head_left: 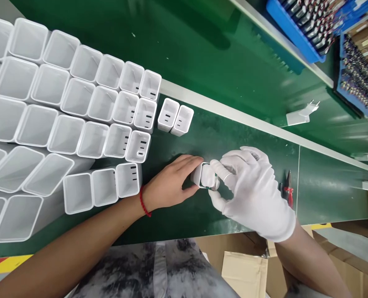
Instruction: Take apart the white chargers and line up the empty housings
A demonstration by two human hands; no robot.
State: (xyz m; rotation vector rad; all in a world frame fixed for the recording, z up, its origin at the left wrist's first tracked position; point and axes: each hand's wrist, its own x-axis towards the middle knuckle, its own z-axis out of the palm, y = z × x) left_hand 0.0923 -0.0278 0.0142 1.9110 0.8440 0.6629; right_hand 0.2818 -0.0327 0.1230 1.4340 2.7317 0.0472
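My bare left hand (171, 178), with a red bracelet at the wrist, grips a white plastic charger housing (196, 175) between thumb and fingers. The housing lies tipped on the green bench, its open end facing right. At that opening my right hand (247, 188), in a white glove, pinches a white block with a green circuit board edge (209, 176). The block sits partly inside the housing mouth; how deep I cannot tell. Two white housings with slots (182, 120) stand just beyond my left hand.
Rows of open white housings (68, 132) fill the bench's left side. Red-handled pliers (288, 190) lie right of my glove. On the raised shelf are a white plug piece (298, 116), a blue tray of parts (291, 31) and another tray (353, 78). Cardboard boxes (246, 273) stand below the bench edge.
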